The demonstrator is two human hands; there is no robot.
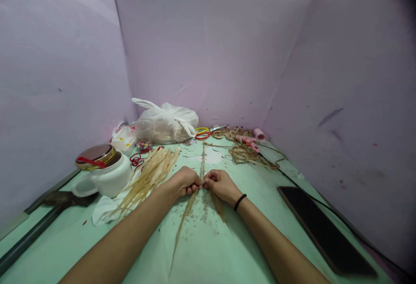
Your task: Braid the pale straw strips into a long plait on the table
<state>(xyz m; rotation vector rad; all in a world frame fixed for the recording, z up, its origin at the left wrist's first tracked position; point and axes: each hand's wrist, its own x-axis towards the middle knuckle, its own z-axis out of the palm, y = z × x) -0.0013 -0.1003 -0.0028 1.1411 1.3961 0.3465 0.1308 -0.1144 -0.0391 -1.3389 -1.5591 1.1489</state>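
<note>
My left hand (187, 181) and my right hand (221, 184) meet at the middle of the table, fingers pinched close together. Between them runs a thin braid of dried straw (203, 158), stretching away from me toward the back. Each hand grips loose straw strands at its near end. One long strand (180, 227) trails from under the left hand toward me, and a shorter strand (217, 206) hangs below the right hand. A black band circles my right wrist. The exact crossing of the strands is hidden by my fingertips.
Left: a straw bundle (152, 171), a white mug (112, 175) with a lid, a hammer (61, 199). Back: a white plastic bag (165, 124), scissors (204, 133). Right: twine (245, 154), a pink glue gun (248, 141), a black phone-like slab (325, 230) and a cable. Purple panels enclose the table.
</note>
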